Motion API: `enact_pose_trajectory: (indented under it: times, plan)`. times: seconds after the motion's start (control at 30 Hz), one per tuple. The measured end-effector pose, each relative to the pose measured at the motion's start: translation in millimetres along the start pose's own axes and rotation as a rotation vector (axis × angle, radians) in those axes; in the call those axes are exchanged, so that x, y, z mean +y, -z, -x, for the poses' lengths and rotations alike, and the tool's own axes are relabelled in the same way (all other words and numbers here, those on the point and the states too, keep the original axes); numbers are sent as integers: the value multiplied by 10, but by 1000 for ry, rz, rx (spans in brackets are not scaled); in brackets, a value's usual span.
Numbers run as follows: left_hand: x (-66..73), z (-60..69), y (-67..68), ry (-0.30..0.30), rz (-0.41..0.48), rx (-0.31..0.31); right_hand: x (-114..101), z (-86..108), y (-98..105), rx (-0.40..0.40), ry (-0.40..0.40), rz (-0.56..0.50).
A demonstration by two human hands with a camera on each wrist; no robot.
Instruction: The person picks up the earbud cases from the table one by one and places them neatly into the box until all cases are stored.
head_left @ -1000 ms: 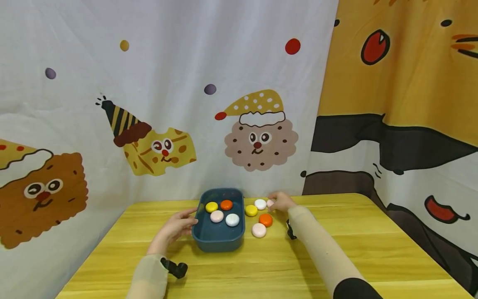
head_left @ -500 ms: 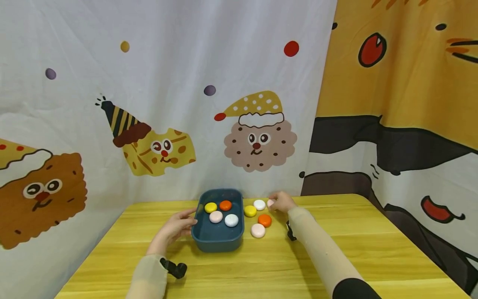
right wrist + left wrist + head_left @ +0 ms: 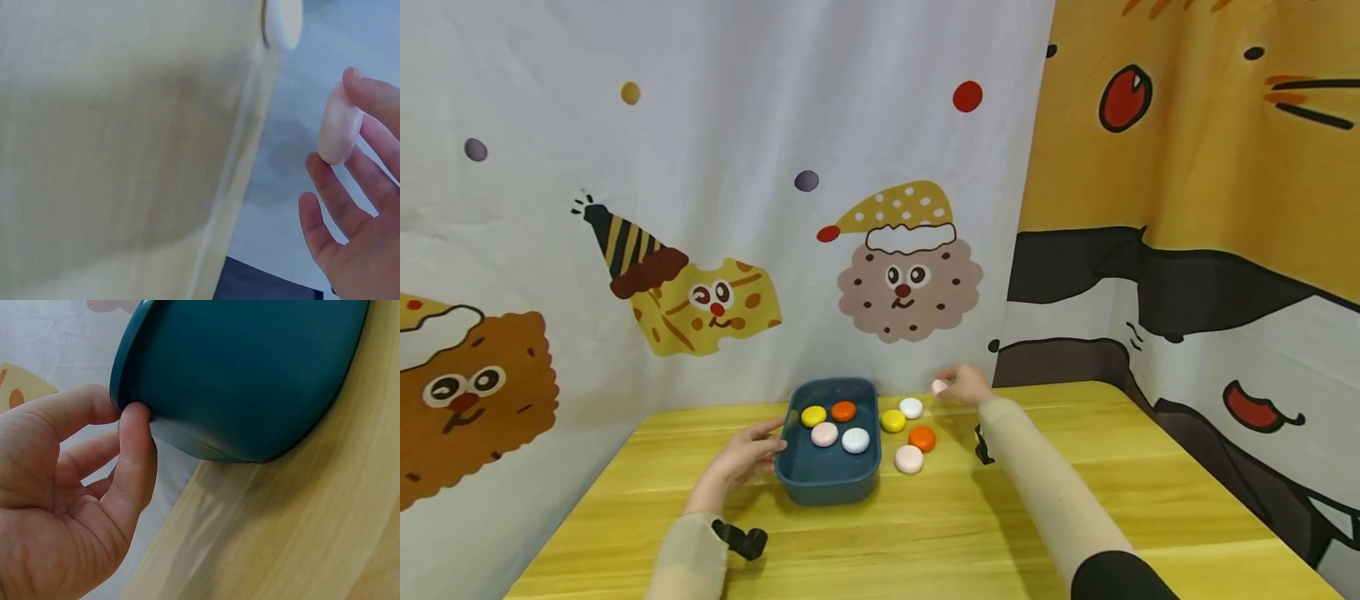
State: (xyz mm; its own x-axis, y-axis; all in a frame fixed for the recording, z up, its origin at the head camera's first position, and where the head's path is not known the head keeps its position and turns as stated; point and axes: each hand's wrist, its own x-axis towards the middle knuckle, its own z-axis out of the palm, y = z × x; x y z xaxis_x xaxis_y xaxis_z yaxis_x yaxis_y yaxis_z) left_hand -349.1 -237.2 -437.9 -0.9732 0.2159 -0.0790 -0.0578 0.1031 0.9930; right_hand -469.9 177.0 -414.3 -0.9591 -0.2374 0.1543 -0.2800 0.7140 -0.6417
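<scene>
My right hand [image 3: 966, 385] pinches a pale pink smooth round disc [image 3: 341, 125] between thumb and fingers, raised above the table's far edge. In the right wrist view the disc stands on edge in the grasp. My left hand [image 3: 747, 457] is at the left side of a dark blue box [image 3: 831, 493]. Thumb and index finger grip the box's rim [image 3: 119, 378] there. Inside the box lie a yellow disc [image 3: 813, 417], an orange disc [image 3: 844, 411], a pink disc [image 3: 824, 434] and a white disc [image 3: 855, 440].
Right of the box, on the wooden table [image 3: 1000, 533], lie another yellow disc [image 3: 892, 421], white disc [image 3: 911, 408], orange disc [image 3: 922, 438] and pink disc [image 3: 909, 458]. A printed cloth [image 3: 722, 150] hangs just behind the table's far edge.
My right hand has lifted the pale pink disc off the table, slightly upward. My left hand stays at the box. The head view has swung a little to the right.
</scene>
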Motion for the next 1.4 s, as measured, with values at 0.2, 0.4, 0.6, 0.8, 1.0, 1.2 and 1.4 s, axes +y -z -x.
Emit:
enact_pose_trajectory:
  times: [0.2,0.4,0.6,0.8,1.0,1.2,1.4]
  plan:
    - [-26,6,10,18,-1,14,-77,1,85,-4,39,-62]
    - [-29,3,9,23,4,12,-174,53,145,-21,41,-120]
    - [-22,2,-2,23,-2,15,-189,72,176,-22,51,-146]
    - [-9,-13,-10,31,-17,52,-259,108,230,-15,24,-204]
    - [-5,-18,26,19,-15,32,-277,84,226,-16,44,-228]
    - [-3,2,38,9,-5,10,-281,66,218,-14,64,-234]
    - [-14,-7,14,14,-3,16,-302,80,225,-14,69,-238]
